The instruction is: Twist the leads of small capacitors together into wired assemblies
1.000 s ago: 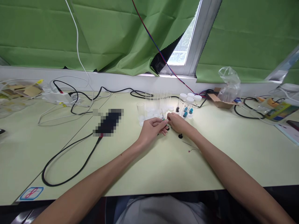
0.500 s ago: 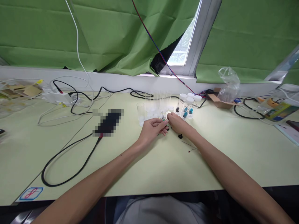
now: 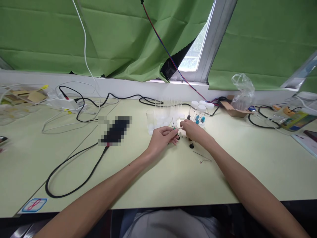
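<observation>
My left hand (image 3: 162,138) is closed in a pinch on a small green piece with a thin upright wire (image 3: 172,121). Just to its right, my right hand (image 3: 192,129) has its fingers pinched, and a thin, pale pin-like piece (image 3: 180,128) shows at its fingertips, pointing toward the left hand. Under the hands lie small black round parts, one a black disc with a stem (image 3: 191,145). A thin metal rod (image 3: 200,154) and a bent copper-coloured wire (image 3: 205,161) rest nearer me. Behind the right hand stand white-capped clear tubes (image 3: 201,108) holding blue and black pieces.
Clear open tubes (image 3: 150,119) stand behind the left hand. A pixelated dark device (image 3: 116,130) with a black cable lies left. To the right are a cardboard box (image 3: 234,110) with a plastic bag (image 3: 244,91) and a yellow-green box (image 3: 298,115). Cables run along the wall.
My right hand has moved slightly to the right, away from the left fingers, and a thin pin now shows between them. My left hand keeps its pinch on the green piece.
</observation>
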Motion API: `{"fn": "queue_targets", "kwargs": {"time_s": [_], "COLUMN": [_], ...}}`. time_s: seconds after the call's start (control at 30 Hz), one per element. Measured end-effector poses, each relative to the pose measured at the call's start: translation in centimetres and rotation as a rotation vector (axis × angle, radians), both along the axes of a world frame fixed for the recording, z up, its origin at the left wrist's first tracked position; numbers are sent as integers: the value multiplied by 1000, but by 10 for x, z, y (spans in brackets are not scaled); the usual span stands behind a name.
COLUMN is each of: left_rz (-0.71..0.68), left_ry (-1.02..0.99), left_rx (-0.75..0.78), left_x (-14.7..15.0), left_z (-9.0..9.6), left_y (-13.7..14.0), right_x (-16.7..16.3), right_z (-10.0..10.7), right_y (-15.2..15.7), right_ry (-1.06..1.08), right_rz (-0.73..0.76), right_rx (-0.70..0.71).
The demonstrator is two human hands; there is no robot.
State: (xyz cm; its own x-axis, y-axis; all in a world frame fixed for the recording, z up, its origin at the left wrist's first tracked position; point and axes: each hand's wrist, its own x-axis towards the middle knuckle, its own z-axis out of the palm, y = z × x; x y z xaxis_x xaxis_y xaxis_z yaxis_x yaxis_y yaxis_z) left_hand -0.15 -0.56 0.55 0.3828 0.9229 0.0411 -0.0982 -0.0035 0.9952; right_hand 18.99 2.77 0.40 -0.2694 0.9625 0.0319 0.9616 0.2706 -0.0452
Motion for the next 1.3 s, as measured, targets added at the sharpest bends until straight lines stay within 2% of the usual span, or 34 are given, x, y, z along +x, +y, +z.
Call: {"fn": "queue_targets", "kwargs": {"time_s": [0.27, 0.5, 0.67, 0.77, 0.9, 1.07, 1.17, 1.3], "left_rz": [8, 2, -8, -6, 1, -16, -16, -12], "left_ry": [-14, -11, -4, -1, -9, -18, -16, -24], "left_rx": [-36, -29, -18, -27, -34, -34, -31, -39], "left_x": [1, 1, 1, 2, 3, 5, 5, 5], "left_z": [2, 0, 0, 1, 1, -2, -2, -1], "left_y": [-2, -2, -2, -3, -4, -4, -3, -4], "right_x": [7, 15, 15, 10, 4, -1, -2, -2], "right_z": [16, 28, 28, 21, 11, 13, 15, 14], "right_y": [-12, -20, -31, -37, -42, -47, -48, -48], "right_ry": [-36, 101, 514, 843, 1224, 1850, 2009, 2013], "right_rz": [-1, 40, 1, 22, 23, 14, 11, 20], "right_rx": [-66, -157, -111, -184, -197, -389, -436, -416]}}
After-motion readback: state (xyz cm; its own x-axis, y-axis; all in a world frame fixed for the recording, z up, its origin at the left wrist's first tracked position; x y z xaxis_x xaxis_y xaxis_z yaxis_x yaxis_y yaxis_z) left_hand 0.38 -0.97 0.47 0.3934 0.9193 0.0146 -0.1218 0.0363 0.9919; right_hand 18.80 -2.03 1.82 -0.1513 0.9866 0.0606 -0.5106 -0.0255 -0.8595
